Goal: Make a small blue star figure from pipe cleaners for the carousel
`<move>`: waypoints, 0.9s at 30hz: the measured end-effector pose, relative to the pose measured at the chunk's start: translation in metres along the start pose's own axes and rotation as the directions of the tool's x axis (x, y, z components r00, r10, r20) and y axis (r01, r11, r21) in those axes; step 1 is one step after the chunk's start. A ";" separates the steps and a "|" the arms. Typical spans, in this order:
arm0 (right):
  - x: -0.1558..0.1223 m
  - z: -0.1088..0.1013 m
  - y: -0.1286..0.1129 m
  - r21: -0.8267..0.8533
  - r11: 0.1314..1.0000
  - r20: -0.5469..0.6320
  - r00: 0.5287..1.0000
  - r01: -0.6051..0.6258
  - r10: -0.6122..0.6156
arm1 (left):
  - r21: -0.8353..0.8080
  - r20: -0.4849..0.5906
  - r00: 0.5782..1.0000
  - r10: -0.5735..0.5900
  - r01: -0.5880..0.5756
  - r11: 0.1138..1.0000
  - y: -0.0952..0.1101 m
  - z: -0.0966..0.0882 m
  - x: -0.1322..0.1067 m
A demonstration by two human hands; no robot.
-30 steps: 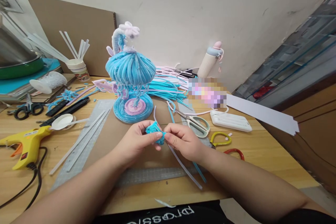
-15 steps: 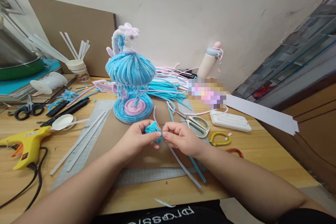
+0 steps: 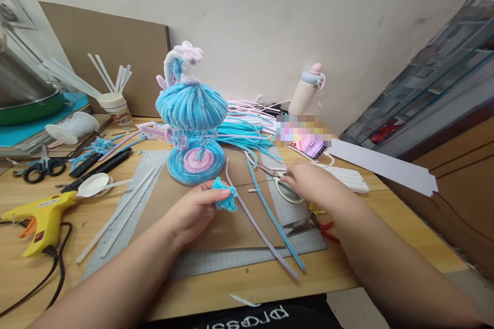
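My left hand pinches a small folded bundle of blue pipe cleaner between thumb and fingers over the cardboard sheet. To the right, my right hand has its fingers curled over a handle of the pale-handled scissors, which lie on the cutting mat. Between the hands rest a lilac pipe cleaner and a blue pipe cleaner. Behind them stands a blue pipe-cleaner jellyfish lamp shape on a round blue base with a lilac centre.
Red-and-yellow-handled cutters lie right of the mat. A yellow glue gun, black scissors and clear sticks are on the left. Blue pipe cleaners, a phone, a white power bank and a bottle sit behind.
My right hand has left the blue bundle and moved right to the scissors. The lilac pipe cleaner lies free in the middle. My left hand still holds the bundle.
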State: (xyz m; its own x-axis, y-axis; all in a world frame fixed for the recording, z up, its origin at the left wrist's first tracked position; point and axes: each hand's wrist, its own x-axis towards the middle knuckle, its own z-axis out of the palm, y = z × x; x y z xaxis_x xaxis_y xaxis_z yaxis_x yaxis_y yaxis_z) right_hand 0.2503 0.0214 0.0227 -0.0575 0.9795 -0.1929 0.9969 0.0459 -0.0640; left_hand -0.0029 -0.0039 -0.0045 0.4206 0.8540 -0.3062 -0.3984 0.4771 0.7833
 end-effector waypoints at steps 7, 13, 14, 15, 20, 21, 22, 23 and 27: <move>-0.004 0.029 0.025 0.003 1.000 0.075 0.997 -0.022 0.021 | -0.135 0.040 0.999 -0.020 0.025 0.991 0.002 0.005 -0.008; -0.022 0.015 0.056 0.267 0.963 0.166 0.984 0.021 -0.067 | -0.161 0.119 0.993 -0.017 0.036 0.986 0.002 0.007 -0.011; -0.025 0.013 0.059 0.375 0.927 0.215 0.971 0.016 -0.103 | -0.139 0.109 0.994 0.001 0.014 0.990 0.002 0.007 -0.011; -0.027 0.011 0.060 0.500 0.866 0.268 0.953 -0.010 -0.144 | -0.105 0.087 0.996 0.038 -0.029 0.994 0.002 0.007 -0.011; -0.047 0.023 0.033 0.986 0.001 0.154 0.921 -0.165 -0.358 | 0.328 0.025 0.865 0.502 -0.481 0.813 0.003 0.011 -0.017; -0.052 0.027 0.023 0.968 -0.159 0.113 0.906 -0.192 -0.408 | 0.441 0.057 0.802 0.594 -0.554 0.706 0.004 0.012 -0.020; -0.058 0.031 0.013 0.932 -0.249 0.110 0.862 -0.262 -0.495 | 0.539 0.094 0.744 0.662 -0.597 0.594 0.005 0.013 -0.022; -0.064 0.035 0.004 0.903 -0.284 0.118 0.822 -0.322 -0.557 | 0.610 0.122 0.692 0.712 -0.617 0.496 0.006 0.015 -0.024; -0.082 0.045 -0.018 0.880 -0.283 0.097 0.728 -0.382 -0.679 | 0.679 0.090 0.628 0.773 -0.607 0.414 0.006 0.016 -0.032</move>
State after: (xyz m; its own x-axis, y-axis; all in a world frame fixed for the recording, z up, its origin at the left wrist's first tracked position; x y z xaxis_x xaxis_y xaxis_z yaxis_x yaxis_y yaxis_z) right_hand 0.2351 -0.0690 -0.0047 -0.7239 0.6626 -0.1922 -0.3076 -0.5593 -0.7698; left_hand -0.0057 -0.0316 0.0185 0.0291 0.8863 0.4623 0.1331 -0.4618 0.8769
